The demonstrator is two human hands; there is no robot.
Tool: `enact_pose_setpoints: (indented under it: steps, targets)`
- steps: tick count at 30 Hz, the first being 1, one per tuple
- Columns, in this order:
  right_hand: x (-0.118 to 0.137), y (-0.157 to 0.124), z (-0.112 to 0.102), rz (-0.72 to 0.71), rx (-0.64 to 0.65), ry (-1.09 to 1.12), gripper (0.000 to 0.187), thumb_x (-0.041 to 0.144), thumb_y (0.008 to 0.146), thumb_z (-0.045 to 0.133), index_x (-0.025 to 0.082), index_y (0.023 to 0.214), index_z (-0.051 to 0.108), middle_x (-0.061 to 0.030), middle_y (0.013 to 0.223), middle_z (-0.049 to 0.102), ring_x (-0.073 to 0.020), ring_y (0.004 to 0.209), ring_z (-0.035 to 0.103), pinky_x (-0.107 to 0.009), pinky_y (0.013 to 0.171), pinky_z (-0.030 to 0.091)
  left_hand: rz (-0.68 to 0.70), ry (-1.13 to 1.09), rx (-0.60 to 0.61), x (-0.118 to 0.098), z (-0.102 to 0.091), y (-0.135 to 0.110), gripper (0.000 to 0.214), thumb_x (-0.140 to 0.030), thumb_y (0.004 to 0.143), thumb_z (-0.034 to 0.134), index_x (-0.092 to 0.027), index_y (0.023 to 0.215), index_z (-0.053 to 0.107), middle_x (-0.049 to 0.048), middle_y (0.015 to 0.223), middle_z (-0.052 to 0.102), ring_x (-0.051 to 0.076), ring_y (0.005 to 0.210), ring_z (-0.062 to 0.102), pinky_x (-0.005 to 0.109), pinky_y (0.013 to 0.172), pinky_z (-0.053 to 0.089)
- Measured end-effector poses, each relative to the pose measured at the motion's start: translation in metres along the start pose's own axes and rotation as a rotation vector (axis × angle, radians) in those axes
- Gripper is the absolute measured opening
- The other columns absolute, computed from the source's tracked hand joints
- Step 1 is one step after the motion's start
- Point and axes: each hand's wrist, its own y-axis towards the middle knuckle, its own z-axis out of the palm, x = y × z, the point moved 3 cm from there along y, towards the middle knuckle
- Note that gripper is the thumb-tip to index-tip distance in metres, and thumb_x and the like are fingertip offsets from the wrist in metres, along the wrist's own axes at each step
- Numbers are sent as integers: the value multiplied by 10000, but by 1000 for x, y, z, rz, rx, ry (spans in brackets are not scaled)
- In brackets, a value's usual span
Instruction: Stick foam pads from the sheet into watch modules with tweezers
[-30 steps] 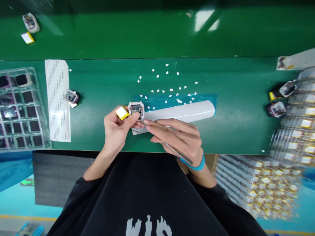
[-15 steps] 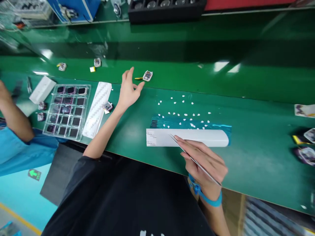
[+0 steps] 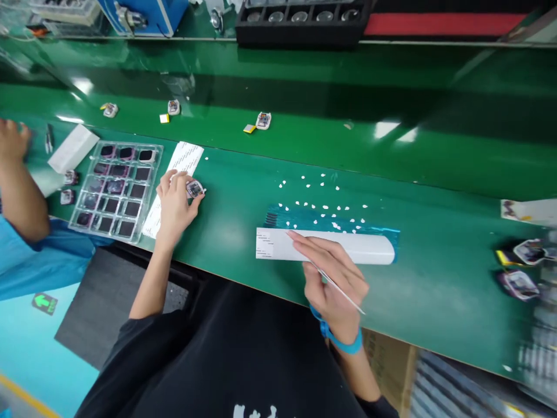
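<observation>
My left hand has its thumb and fingers around a small watch module with exposed electronics, at the right edge of a white printed label sheet. In my right hand is a pair of thin metal tweezers, held slantwise like a pen. Those fingers hover over or rest on a long white strip with a rounded right end; which one I cannot tell. Under the strip lies a blue film sleeve. Several small white stickers are scattered on and behind the sleeve.
A clear tray of watch cases stands left, beside a white box. Along the back lie a module with a yellow-edged battery and others. More modules sit right. A co-worker's arm is at far left.
My left hand has moved left and towards me, from the back module to the one by the label sheet, and closed around it. My right hand has shifted slightly left with the tweezers.
</observation>
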Motion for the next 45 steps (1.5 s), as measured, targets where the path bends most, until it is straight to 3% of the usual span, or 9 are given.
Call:
enact_pose_setpoints:
  steps: [3, 7, 11, 15, 22, 28, 33, 39, 45]
  targets:
    - [8, 6, 16, 85, -26, 25, 319, 53, 1046, 516, 203, 1237, 723, -78, 1097, 843, -217, 945, 800, -366, 798, 683, -50, -259, 32, -33, 2, -13, 125, -358, 953, 695, -248, 971, 639, 91, 1023, 817, 322, 1057, 762, 550, 1065, 540]
    - [13, 18, 28, 103, -128, -93, 238, 116, 1092, 500, 192, 1194, 702, -23, 901, 813, -117, 638, 727, -228, 646, 612, -137, -756, 143, -88, 5, -39, 207, -389, 990, 724, -240, 1012, 583, 39, 844, 806, 212, 771, 796, 326, 752, 610]
    - [11, 31, 36, 96, 9, -180, 133, 223, 1061, 659, 191, 1182, 706, -19, 934, 809, -118, 690, 732, -223, 609, 570, -152, -967, 262, -133, 7, -53, 278, -366, 926, 827, -235, 962, 585, -22, 706, 761, 160, 587, 744, 249, 605, 592]
    - [6, 28, 31, 84, -46, -162, 88, 140, 1040, 646, 213, 1016, 689, 15, 860, 792, -105, 682, 727, -205, 590, 555, -321, -1131, 221, -154, 10, -59, 354, -489, 913, 857, -223, 1021, 648, -20, 691, 744, 162, 494, 719, 253, 515, 619]
    - [7, 17, 23, 116, -64, -79, 200, 72, 973, 716, 216, 1111, 712, -5, 980, 831, -117, 720, 763, -216, 639, 623, -372, -1167, 131, -161, 15, -66, 392, -526, 915, 862, -210, 974, 639, 8, 746, 777, 170, 517, 744, 245, 503, 652]
    - [9, 20, 25, 91, -3, -130, 210, 47, 976, 684, 203, 1115, 708, -5, 993, 830, -110, 778, 774, -195, 648, 605, -127, -942, 24, -161, 5, -66, 69, -193, 991, 748, -191, 984, 679, 4, 815, 818, 142, 606, 788, 194, 589, 680]
    - [7, 21, 20, -58, 191, -217, 213, 80, 1005, 651, 192, 1162, 740, -1, 1010, 835, -120, 836, 787, -213, 655, 602, 14, -671, -85, -161, -2, -69, 147, -93, 927, 764, -221, 931, 692, -6, 845, 823, 129, 550, 759, 187, 508, 632]
    - [-7, 22, 16, 131, 148, 40, 266, 30, 985, 664, 240, 1120, 755, 14, 1017, 828, -124, 877, 788, -226, 758, 649, -133, -916, 118, -154, 7, -68, 154, -127, 945, 756, -195, 1020, 641, -35, 777, 801, 129, 576, 782, 163, 587, 658]
    - [-21, 17, 19, 143, 83, -15, 273, 18, 974, 668, 244, 1069, 788, -5, 1016, 825, -155, 882, 797, -284, 776, 678, -163, -940, 451, -148, 20, -66, 162, -155, 932, 718, -154, 1089, 756, 5, 835, 809, 140, 619, 794, 196, 647, 663]
